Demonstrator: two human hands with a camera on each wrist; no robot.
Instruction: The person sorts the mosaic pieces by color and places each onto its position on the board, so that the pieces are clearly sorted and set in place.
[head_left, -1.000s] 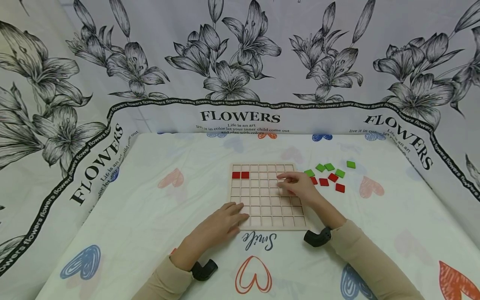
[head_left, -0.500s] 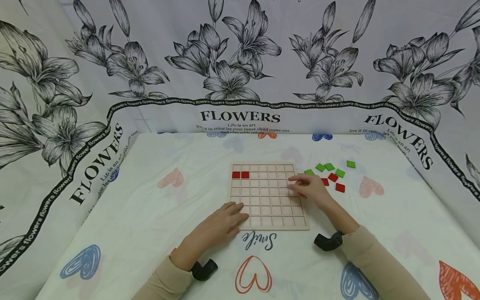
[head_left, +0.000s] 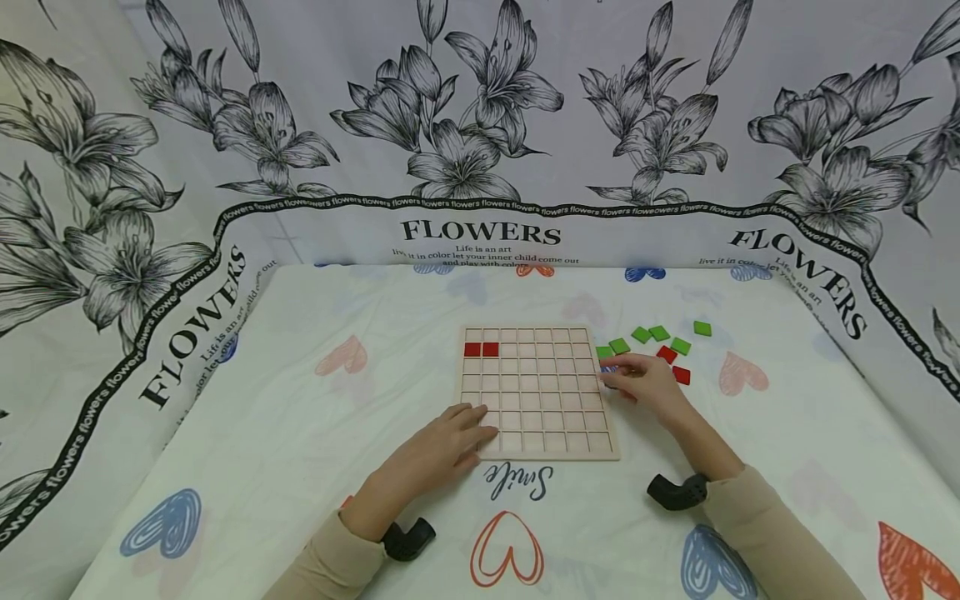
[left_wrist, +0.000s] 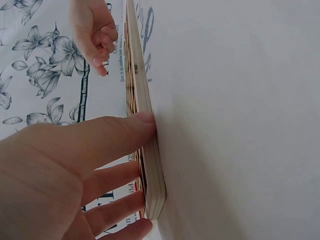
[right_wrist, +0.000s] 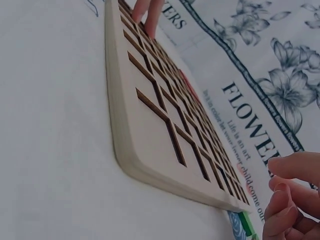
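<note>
I'm resting my left hand (head_left: 442, 450) flat on the board (head_left: 536, 392) at its near left corner, fingers straight and slightly apart, thumb against the edge, steadying it near the middle of the table (head_left: 300, 467). Two red tiles (head_left: 481, 350) are sitting in the board's second row, at its left end. Just off the board's right edge, my right hand (head_left: 648, 383) is reaching into the loose tiles; fingers are curling, but I cannot tell whether they are pinching one. Green tiles (head_left: 660, 335) and red ones (head_left: 673, 364) are lying scattered beyond it. I judge the danger is my sleeve or wrist scattering those pieces, or a poorly pinched tile slipping between cells.
</note>
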